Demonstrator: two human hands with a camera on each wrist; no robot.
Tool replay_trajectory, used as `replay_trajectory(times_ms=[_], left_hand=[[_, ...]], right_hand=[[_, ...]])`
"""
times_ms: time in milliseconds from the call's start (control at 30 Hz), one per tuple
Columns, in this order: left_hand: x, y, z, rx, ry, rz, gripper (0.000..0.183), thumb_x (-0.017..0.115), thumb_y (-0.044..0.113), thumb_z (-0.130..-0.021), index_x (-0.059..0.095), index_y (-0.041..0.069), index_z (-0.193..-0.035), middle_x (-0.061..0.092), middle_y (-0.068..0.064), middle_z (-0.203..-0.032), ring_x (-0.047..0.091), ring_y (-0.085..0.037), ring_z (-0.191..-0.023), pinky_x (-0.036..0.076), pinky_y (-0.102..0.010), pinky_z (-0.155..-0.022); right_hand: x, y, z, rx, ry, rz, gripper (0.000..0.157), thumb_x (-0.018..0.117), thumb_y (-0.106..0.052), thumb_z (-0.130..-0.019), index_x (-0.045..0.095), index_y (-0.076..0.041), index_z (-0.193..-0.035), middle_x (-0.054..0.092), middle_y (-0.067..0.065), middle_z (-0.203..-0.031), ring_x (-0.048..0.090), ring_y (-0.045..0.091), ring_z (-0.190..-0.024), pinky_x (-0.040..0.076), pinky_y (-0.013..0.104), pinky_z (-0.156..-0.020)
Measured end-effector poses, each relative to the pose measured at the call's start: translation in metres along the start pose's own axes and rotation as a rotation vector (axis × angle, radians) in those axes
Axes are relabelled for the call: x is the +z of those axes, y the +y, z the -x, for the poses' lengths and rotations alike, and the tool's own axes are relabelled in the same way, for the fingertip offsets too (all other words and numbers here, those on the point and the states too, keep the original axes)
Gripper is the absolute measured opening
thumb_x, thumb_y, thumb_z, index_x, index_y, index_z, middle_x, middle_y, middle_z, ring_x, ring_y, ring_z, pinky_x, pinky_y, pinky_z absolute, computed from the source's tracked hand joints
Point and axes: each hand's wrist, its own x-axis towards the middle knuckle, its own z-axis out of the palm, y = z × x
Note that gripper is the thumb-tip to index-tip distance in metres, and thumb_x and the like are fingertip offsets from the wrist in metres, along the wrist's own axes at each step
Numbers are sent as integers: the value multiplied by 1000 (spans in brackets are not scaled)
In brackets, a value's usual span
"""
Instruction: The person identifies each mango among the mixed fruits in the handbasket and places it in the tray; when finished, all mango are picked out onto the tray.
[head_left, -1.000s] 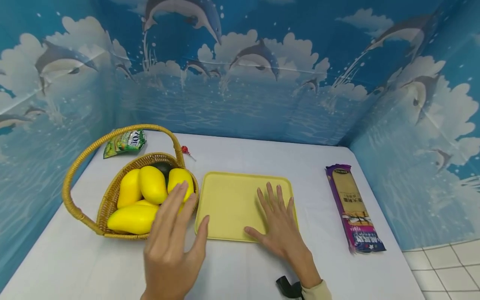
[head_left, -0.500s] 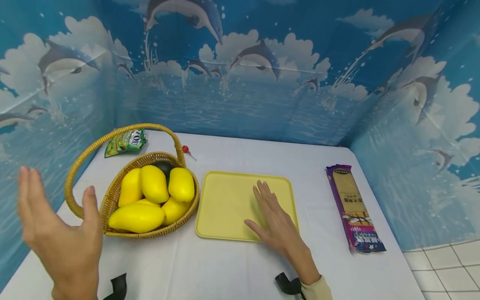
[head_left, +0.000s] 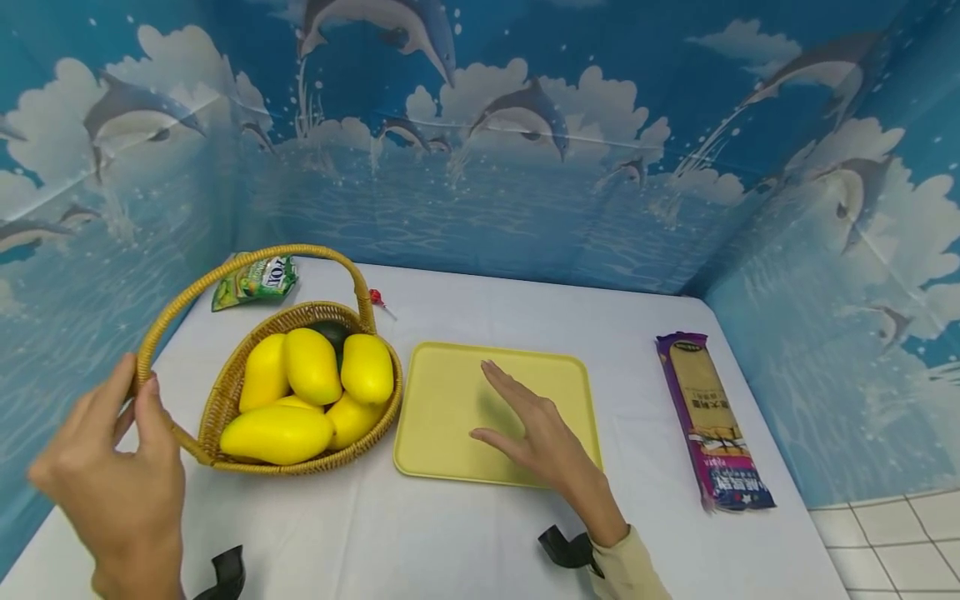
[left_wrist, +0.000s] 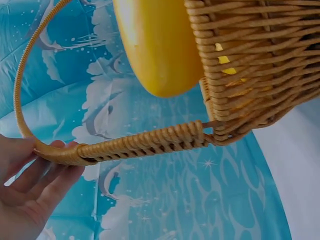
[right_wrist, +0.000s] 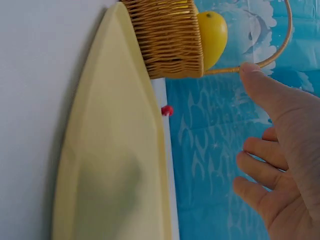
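Observation:
My left hand (head_left: 123,475) pinches the handle (left_wrist: 145,142) of a wicker basket (head_left: 300,469) low on its left side, thumb and fingers on opposite sides of it. The basket stands on the white table at the left. Several yellow mangoes (head_left: 276,435) fill it, with a dark green, partly hidden fruit (head_left: 328,332) at the back. Over the yellow tray (head_left: 450,417) hovers my right hand (head_left: 551,442), fingers extended and thumb apart, holding nothing. A shadow of that hand falls on the tray in the right wrist view.
A purple pasta packet (head_left: 708,417) lies at the right of the table. Behind the basket are a green snack bag (head_left: 258,283) and a red lollipop (head_left: 377,297). Dolphin-print curtains (head_left: 487,208) enclose the table's back and sides. Black curved pieces show by both wrists.
My left hand swung left from in front of the mangoes and took hold of the basket handle. My right hand shifted slightly left over the tray and turned more edge-on.

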Motion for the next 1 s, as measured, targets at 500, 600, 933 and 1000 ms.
replay_trajectory(times_ms=[500, 600, 933, 1000], left_hand=[[0, -7, -4, -69, 16, 114, 31, 67, 12, -108, 71, 5, -138, 76, -23, -124, 56, 26, -111, 48, -3, -88], [0, -8, -4, -112, 33, 134, 30, 71, 7, -104, 74, 8, -134, 77, -18, -122, 60, 23, -108, 49, -4, -87], [-3, -6, -6, -150, 15, 140, 32, 76, 5, -100, 73, 6, -133, 76, -18, -123, 60, 23, -108, 49, -3, -84], [-3, -5, -7, -144, 15, 143, 32, 76, 5, -100, 73, 4, -132, 75, -19, -123, 59, 24, -108, 48, -3, -84]], right_hand=[[16, -25, -52, -132, -52, -164, 82, 88, -20, -94, 47, -2, -162, 52, 14, -163, 52, 26, -149, 47, 42, -119], [26, -33, -65, -147, -67, -187, 81, 88, -20, -94, 47, -3, -162, 53, 15, -162, 52, 26, -148, 46, 40, -120], [63, -52, -98, -146, -48, -189, 83, 89, -25, -93, 47, 3, -160, 53, 23, -160, 57, 31, -145, 49, 37, -116], [69, -53, -100, -126, -37, -176, 84, 89, -27, -92, 48, 4, -159, 52, 23, -161, 55, 31, -145, 50, 36, -116]])
